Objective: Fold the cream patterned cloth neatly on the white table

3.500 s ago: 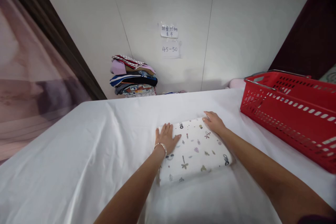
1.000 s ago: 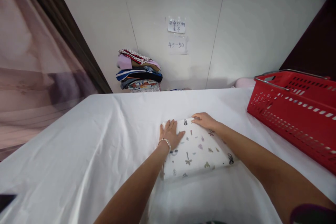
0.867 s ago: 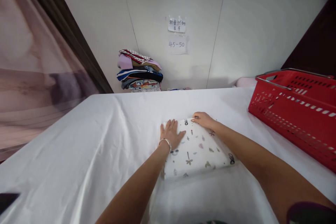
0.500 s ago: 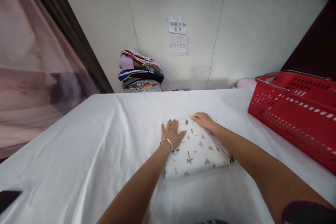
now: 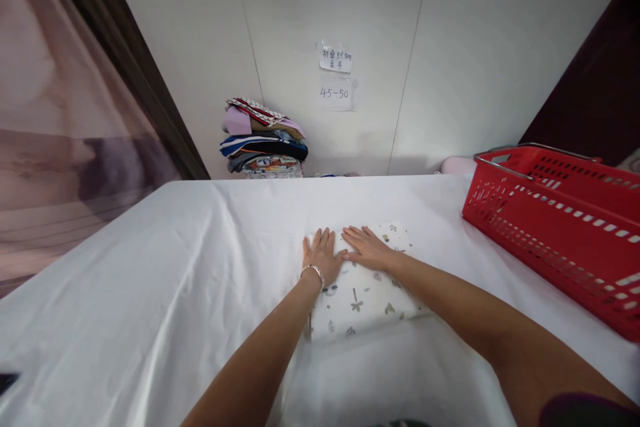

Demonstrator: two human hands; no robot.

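Note:
A folded white cloth (image 5: 367,303) printed with small plants and animals lies on the white-covered table (image 5: 150,280). My left hand (image 5: 320,255), with a bracelet on the wrist, rests flat on the cloth's far left corner, fingers stretched out. My right hand (image 5: 367,250) lies flat beside it on the cloth's far edge, fingers spread and pointing left, almost touching the left hand. Neither hand holds anything.
A red plastic basket (image 5: 560,227) with metal handles stands on the table at the right. A stack of folded colourful clothes (image 5: 263,140) sits behind the table against the white wall, below two paper notes (image 5: 336,77). A curtain hangs at the left.
My right hand has slid left across the cloth's far edge, from its right corner to beside the left hand. The left hand stayed put. The view shifted slightly.

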